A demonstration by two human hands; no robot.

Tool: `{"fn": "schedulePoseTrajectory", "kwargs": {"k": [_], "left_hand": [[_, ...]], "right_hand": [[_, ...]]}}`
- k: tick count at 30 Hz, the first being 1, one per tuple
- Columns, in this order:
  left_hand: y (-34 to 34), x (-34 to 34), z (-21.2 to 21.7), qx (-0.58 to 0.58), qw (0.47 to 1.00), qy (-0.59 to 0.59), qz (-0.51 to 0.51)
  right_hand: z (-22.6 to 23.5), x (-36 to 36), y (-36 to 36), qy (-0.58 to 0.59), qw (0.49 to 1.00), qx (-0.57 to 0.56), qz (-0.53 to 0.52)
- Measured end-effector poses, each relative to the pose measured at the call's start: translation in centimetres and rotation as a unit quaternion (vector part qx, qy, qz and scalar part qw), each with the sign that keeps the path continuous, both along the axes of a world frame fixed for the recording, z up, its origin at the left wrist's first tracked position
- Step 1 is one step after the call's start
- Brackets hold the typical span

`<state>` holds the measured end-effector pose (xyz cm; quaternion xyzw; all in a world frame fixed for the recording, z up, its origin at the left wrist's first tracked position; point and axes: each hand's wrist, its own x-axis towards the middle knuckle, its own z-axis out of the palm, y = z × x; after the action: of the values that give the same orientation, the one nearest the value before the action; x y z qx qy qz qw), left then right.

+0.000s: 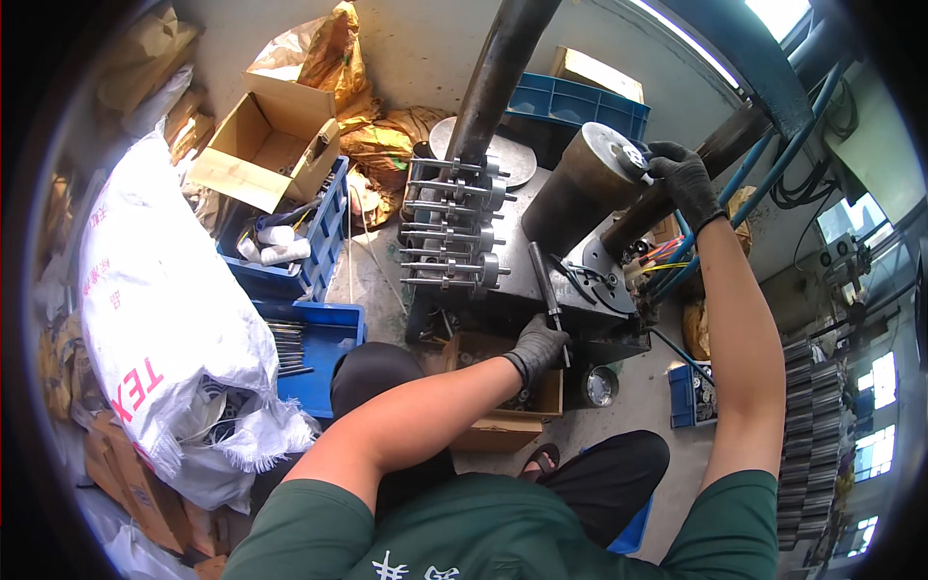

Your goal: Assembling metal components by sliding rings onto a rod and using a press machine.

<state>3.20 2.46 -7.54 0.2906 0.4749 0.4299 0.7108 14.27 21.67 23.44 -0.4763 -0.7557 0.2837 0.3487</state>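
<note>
The left hand (538,348), in a grey glove at the centre of the frame, has its fingers curled around the lower part of a slim metal rod (548,293). The rod slants up and to the left, in front of the bench edge. The right hand (684,179), gloved alike, is at upper right, its fingers bent beside a small pale piece (634,159) on top of a thick dark cylinder (568,193); the fingertips are partly hidden, so I cannot tell whether they grasp it or merely touch it.

The cylinder leans to the right over a metal bench (512,256), right of the upper centre. Just right of the rod, a dark round plate (609,280) lies at the bench's right end. On the bench's left side, near the centre, stands a row of metal rod-and-disc assemblies (454,227).

Below the left hand, at lower centre, sits a cardboard box (498,432). Farther out, a blue tray (333,338) at centre left holds thin rods (288,348), and a bulging white sack (169,300) fills the left of the frame.
</note>
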Motion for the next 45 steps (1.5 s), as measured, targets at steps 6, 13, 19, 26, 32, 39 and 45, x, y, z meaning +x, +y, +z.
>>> {"fn": "schedulePoseTrajectory", "kwargs": {"k": [6,13,19,26,32,39,45], "left_hand": [[-0.4,-0.3,1.6,0.066,0.987,0.144,0.017],[-0.5,-0.5,2.1,0.075,0.982,0.172,0.017],[-0.2,-0.1,0.7,0.093,0.977,0.189,0.026],[0.1,0.0,0.3,0.1,0.974,0.204,0.019],[0.0,-0.3,0.7,0.109,0.97,0.214,0.021],[-0.5,-0.7,2.3,0.093,0.974,0.208,0.009],[-0.4,-0.7,1.8,0.087,0.976,0.2,0.007]], "right_hand": [[-0.5,0.0,-1.9,-0.017,0.998,0.044,0.034],[-2.0,-0.3,0.9,-0.076,0.99,0.118,-0.025],[-1.5,-1.1,1.7,-0.057,0.996,0.072,-0.017],[-0.9,-1.6,0.6,0.041,0.999,0.016,0.006],[-0.1,-0.9,3.7,0.136,0.986,-0.081,-0.053],[1.5,-2.6,5.0,-0.091,0.991,0.013,-0.101],[3.9,-4.9,3.9,-0.248,0.967,-0.004,-0.065]]}}
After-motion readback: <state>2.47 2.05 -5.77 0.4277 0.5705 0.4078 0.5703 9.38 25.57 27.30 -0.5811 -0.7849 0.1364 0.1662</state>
